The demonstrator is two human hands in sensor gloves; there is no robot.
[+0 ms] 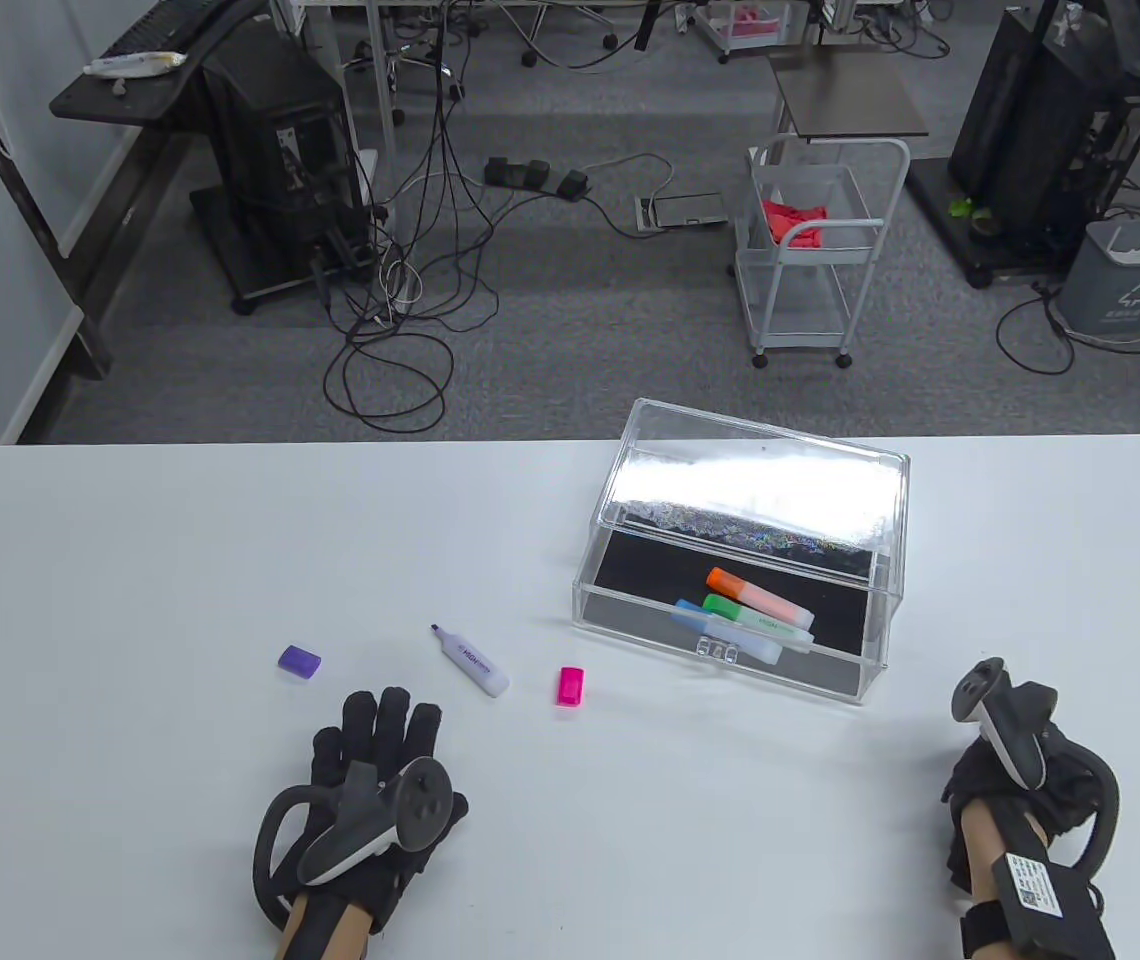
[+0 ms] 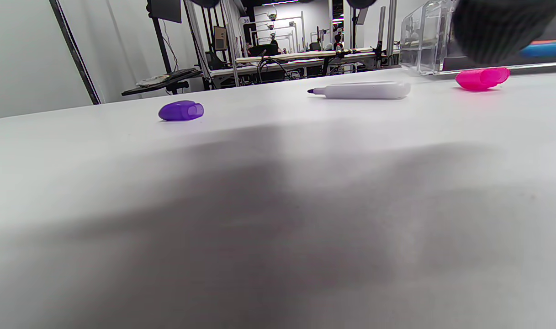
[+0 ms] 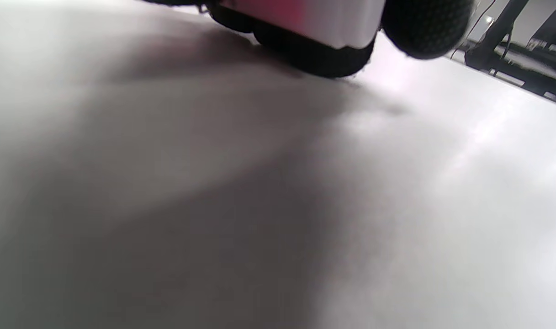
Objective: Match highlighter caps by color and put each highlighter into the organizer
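Table view: left grip (image 1: 370,790) flat, released; right grip (image 1: 1020,790) clenched on pink highlighter (image 3: 305,13).

Grey carpet (image 1: 570,330) strewn with cables (image 1: 400,330), a white cart (image 1: 815,250), black desks (image 1: 130,95).

Bright even overhead light, white glare on the organizer lid (image 1: 750,490), soft blurred shadows in both wrist views.
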